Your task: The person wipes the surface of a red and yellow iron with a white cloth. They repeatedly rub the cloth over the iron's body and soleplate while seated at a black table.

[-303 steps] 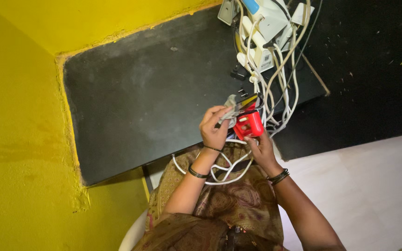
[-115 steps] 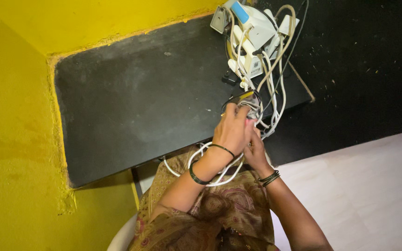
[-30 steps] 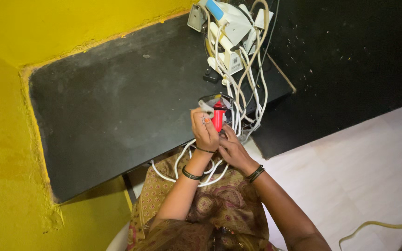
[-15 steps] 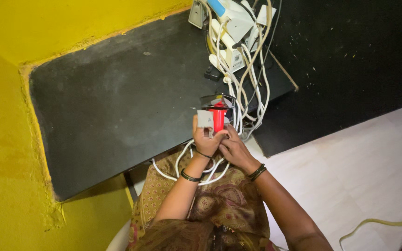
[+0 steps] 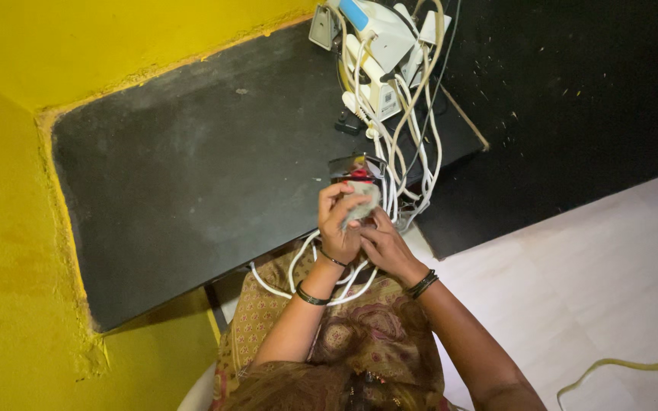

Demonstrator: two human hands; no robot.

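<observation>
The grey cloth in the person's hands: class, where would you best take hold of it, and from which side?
Pinch the grey cloth at its bunched upper right part, coming from the desk side; the left hand fingers already cover its left edge and the right hand sits below.

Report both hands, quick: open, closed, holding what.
Left hand: closed, pressing a grey cloth onto the red device.
Right hand: closed under the device; exact grip hidden.

Chargers (image 5: 378, 46) sit at the table's (image 5: 192, 175) far right corner, cables (image 5: 409, 144) trailing toward the hands.
</observation>
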